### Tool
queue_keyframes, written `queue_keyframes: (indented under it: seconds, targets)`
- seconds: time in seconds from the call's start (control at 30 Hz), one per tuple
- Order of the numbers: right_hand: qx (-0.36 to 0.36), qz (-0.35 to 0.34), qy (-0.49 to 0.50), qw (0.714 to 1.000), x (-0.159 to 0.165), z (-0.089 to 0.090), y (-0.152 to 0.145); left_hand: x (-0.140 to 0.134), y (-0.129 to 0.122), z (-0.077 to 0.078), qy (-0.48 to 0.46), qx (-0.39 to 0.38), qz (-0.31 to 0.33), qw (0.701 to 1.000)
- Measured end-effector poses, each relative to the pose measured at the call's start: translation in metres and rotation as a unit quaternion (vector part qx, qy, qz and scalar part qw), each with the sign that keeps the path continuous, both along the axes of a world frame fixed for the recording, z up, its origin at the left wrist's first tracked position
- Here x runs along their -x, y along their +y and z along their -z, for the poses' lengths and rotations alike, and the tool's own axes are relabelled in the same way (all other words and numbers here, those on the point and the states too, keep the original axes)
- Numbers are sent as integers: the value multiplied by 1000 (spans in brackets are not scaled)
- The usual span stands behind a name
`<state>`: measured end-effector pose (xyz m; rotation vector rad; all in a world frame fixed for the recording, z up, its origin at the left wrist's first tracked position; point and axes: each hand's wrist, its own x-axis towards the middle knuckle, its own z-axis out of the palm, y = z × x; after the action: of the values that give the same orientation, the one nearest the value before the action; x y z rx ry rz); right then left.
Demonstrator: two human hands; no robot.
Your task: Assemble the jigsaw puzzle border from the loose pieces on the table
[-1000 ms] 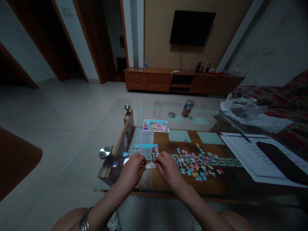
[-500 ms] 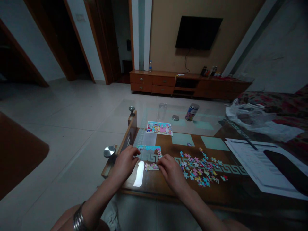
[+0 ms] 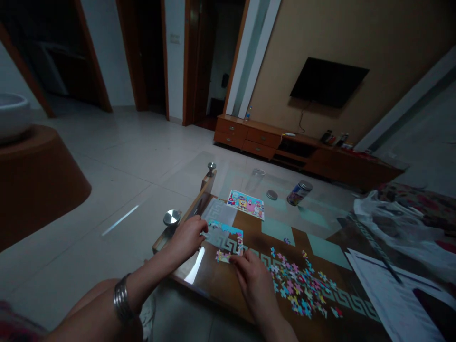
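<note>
A partly joined jigsaw puzzle frame [image 3: 233, 230] lies on the glass table, with a blue top row and a right side running down from it. My left hand [image 3: 192, 236] is closed by the left end of the blue row, fingers curled; whatever they hold is hidden. At the lower right corner, my right hand [image 3: 252, 271] pinches the end of the bottom strip [image 3: 222, 256], fingertips on the puzzle pieces. To its right spreads a heap of loose puzzle pieces [image 3: 302, 284]. Behind the frame lies a colourful cartoon picture card [image 3: 246, 204].
A clear cup [image 3: 255, 179], a round lid [image 3: 271, 195] and a printed can [image 3: 299, 193] stand at the table's far side. Papers [image 3: 395, 289] and a white plastic bag [image 3: 388, 228] lie on the right. A metal knob [image 3: 172, 217] sits at the left edge.
The view has swung left and tilted, so the room's contents appear shifted right and down. Both hands stay at the puzzle frame, nearly in the same places.
</note>
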<state>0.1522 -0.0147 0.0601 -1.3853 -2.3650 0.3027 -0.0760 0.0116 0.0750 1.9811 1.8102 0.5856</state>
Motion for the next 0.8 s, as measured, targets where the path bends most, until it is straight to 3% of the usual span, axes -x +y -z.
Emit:
queue_keyframes:
  seconds: [0.2,0.37,0.8]
  targets:
    - [24,-2,-74,997,7,1,-6,-5,0,9,7,14,8,1000]
    - [28,2,-93,995,9,1,-6,-18,-2,17,-11,25,62,998]
    - [23,-7,-70,997,9,3,-6,-32,-9,16,-12,34,105,994]
